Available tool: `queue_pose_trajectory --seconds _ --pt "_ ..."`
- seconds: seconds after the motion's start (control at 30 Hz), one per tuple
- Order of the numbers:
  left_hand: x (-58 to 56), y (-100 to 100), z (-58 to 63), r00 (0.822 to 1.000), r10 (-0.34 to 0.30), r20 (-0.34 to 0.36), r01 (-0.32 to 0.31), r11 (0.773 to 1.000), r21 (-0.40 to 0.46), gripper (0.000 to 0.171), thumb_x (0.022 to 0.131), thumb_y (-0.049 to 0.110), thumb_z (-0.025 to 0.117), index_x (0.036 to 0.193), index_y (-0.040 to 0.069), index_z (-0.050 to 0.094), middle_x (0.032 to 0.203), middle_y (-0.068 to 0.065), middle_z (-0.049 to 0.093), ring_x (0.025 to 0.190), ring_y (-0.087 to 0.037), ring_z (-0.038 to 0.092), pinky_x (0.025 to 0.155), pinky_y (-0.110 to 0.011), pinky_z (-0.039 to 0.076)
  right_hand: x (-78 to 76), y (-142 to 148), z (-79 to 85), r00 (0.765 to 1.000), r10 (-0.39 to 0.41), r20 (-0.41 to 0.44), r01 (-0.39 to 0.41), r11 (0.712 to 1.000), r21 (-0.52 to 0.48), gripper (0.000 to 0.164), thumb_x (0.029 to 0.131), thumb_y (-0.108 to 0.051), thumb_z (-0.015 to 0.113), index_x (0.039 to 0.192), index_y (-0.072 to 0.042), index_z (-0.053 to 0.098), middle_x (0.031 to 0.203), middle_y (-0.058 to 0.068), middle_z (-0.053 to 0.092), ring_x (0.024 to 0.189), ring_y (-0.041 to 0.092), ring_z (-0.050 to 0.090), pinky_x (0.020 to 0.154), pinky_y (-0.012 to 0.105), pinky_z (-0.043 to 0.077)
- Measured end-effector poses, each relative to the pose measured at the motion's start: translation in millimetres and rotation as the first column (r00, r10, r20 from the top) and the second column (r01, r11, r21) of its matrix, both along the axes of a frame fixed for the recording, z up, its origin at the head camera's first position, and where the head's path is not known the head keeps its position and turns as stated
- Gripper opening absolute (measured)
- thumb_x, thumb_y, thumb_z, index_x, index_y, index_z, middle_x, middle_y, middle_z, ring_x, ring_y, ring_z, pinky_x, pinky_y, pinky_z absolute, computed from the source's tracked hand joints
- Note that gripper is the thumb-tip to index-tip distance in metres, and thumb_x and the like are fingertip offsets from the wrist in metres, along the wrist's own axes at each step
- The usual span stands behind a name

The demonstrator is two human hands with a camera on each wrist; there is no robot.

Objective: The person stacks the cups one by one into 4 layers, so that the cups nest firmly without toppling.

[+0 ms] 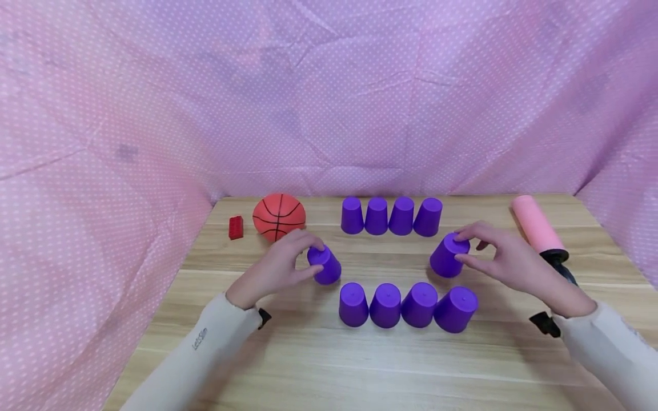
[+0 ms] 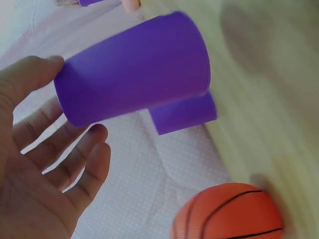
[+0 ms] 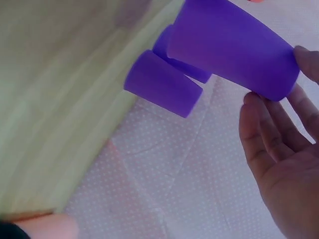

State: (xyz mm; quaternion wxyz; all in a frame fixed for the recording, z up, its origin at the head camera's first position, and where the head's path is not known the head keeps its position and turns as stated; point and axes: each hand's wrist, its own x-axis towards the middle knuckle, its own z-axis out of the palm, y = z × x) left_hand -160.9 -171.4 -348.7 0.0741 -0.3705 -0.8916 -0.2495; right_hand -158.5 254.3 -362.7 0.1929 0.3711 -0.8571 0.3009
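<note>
My left hand (image 1: 281,264) grips an upside-down purple cup (image 1: 328,270) by the narrow base end, thumb on one side and fingers on the other. On the right, my right hand (image 1: 509,262) holds another upside-down purple cup (image 1: 445,260) the same way, slightly tilted. The wrist views show the thumb and fingertips against the edge of the left cup (image 2: 132,69) and of the right cup (image 3: 234,47). Between the hands and nearer me stands a row of several inverted purple cups (image 1: 385,306). A second such row (image 1: 377,217) stands farther back.
An orange-red basketball (image 1: 279,216) sits beyond my left hand, with a small red toy brick (image 1: 236,227) to its left. A pink cylinder with a black end (image 1: 537,224) lies at the right. Pink dotted cloth (image 1: 360,103) hangs behind the wooden table (image 1: 329,371).
</note>
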Motion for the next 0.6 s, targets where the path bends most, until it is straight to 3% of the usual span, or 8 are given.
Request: queue_pose_trajectory --seconds 0.17,0.43,0.6 --pt "-18.9 12.7 8.2 0.998 0.005 -0.056 -0.003 0.999 0.034 0.028 0.081 0.018 0.075 0.104 0.012 0.061 0.104 0.004 0.057 0.097 -0.010 0.051 0.084 -0.027 0.046 -12.0 -4.0 16.2 0.999 0.001 -0.042 0.000 1.000 0.016 0.042 0.065 0.003 0.083 0.101 -0.009 0.066 0.103 -0.001 0.066 0.090 0.006 0.058 0.068 0.017 0.046" --pt "-39.1 33.2 18.7 0.993 0.012 -0.119 -0.005 0.998 0.058 0.027 0.082 0.017 0.074 0.103 0.009 0.061 0.100 0.001 0.059 0.096 -0.015 0.052 0.086 -0.031 0.043 -27.5 -18.3 34.7 0.997 -0.044 -0.061 0.045 0.999 0.011 0.036 0.069 -0.003 0.082 0.102 -0.009 0.067 0.101 -0.002 0.065 0.085 0.007 0.057 0.067 0.020 0.046" --pt "-58.7 49.5 28.4 0.989 0.059 -0.139 -0.057 0.998 0.021 0.027 0.083 0.020 0.072 0.103 0.007 0.061 0.099 -0.002 0.057 0.093 -0.018 0.053 0.081 -0.031 0.045 -47.1 -30.0 42.5 0.992 -0.110 -0.054 0.110 0.994 -0.001 0.028 0.074 -0.008 0.080 0.100 -0.006 0.067 0.095 0.000 0.067 0.082 0.012 0.057 0.063 0.025 0.047"
